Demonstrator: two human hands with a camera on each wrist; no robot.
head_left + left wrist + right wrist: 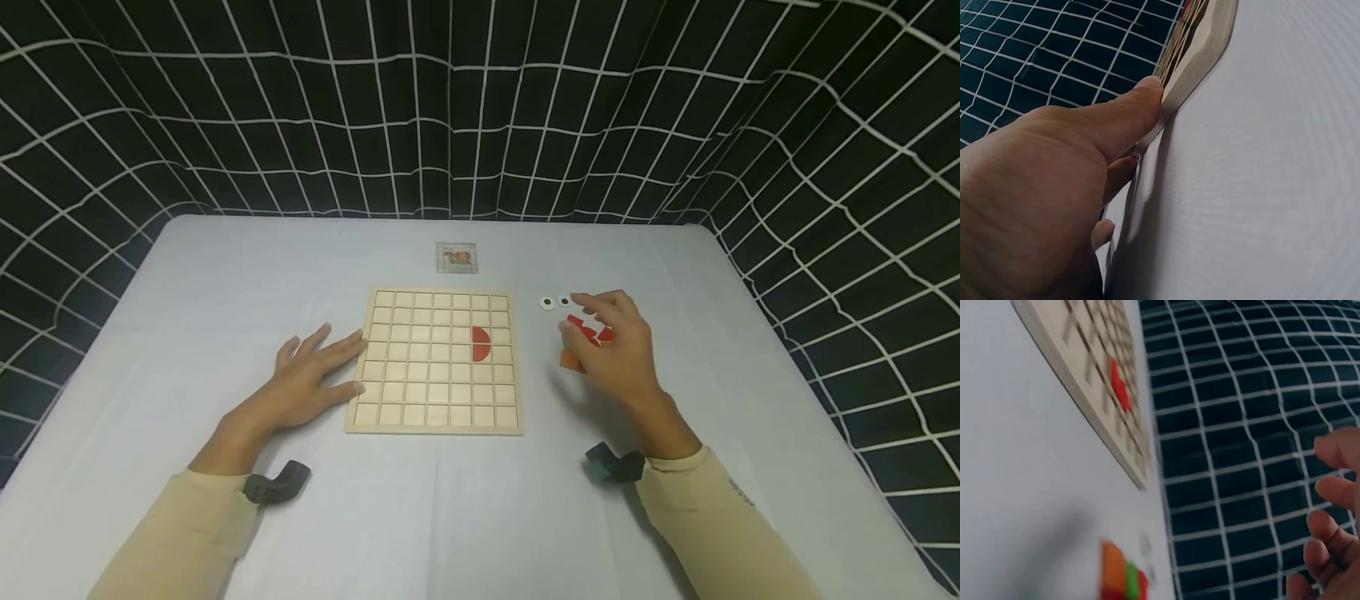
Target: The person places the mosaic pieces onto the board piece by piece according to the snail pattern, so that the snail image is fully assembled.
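The small pile of red, orange and green pieces [588, 332] lies at about 3 o'clock of the wooden board [435, 430], just beside it and partly hidden by the right hand [621, 350]. To lift one well, I would pinch a single piece by opposite edges, leave its neighbours flat, and keep the wrist low so the thumb does not nudge the pile.

From the middle of that hand the pile sits at 9 to 10 o'clock, around and between thumb and fingertips. Thumb and fingers stand well apart; I see nothing held, and cannot tell whether any fingertip touches a piece.

The two eye discs [556, 302] lie at 11 o'clock of the pile. On the board, two red quarter-rounds [481, 344] form a half-disc at 2 to 3 o'clock of centre. The left hand [303, 387], fingers spread, touches the board's 9 o'clock edge. A picture card [456, 258] lies beyond, at 12.
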